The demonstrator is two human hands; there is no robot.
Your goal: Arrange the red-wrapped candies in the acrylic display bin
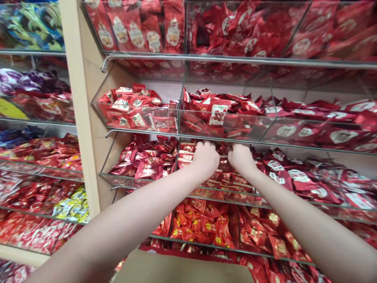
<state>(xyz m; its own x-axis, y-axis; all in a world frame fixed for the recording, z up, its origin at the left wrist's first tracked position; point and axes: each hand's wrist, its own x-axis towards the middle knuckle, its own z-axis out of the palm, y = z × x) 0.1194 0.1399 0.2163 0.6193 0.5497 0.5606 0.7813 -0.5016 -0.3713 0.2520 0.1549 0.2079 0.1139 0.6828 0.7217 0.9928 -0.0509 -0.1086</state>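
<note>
Both arms stretch forward into a clear shelf compartment of red-and-gold snack packets (226, 179). My left hand (206, 160) is closed in a fist over the packets at the compartment's left side. A short gap to the right, my right hand (242, 160) is likewise curled closed among them. The fingertips of both hands point away from me, so whatever they grip is hidden. Packets show between and below the hands, lying in rows. Dark red packets (149, 159) fill the compartment to the left, and maroon packets with white print (282, 171) lie to the right.
Just above my hands runs the front edge of a clear shelf (218, 138) full of red packets. Below are bright red packets with yellow print (202, 224). A cardboard box (182, 269) stands close in front of me. A wooden upright (81, 106) divides off the left shelves.
</note>
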